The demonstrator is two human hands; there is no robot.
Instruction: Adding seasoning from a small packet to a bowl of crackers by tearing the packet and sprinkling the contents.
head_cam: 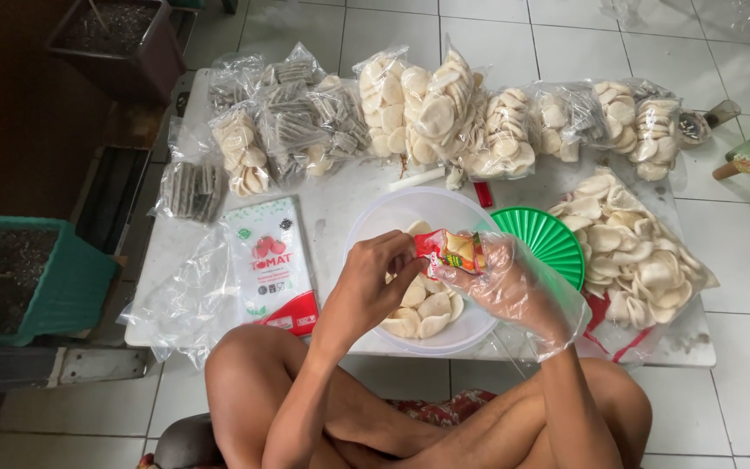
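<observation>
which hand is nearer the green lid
Right. The gloved right hand sits just left of the green lid, nearly touching its edge; the bare left hand is farther left, over the bowl.

Seated cross-legged, a person is raising both forearms from bare knees and bringing the hands together at chest height. The left hand (373, 282) is bare, its fingers (401, 252) curling inward into a pinch just beside the other hand. The right hand (514, 291), sheathed in a loose clear plastic glove, is closing its fingertips (466, 260) toward the left's.
</observation>
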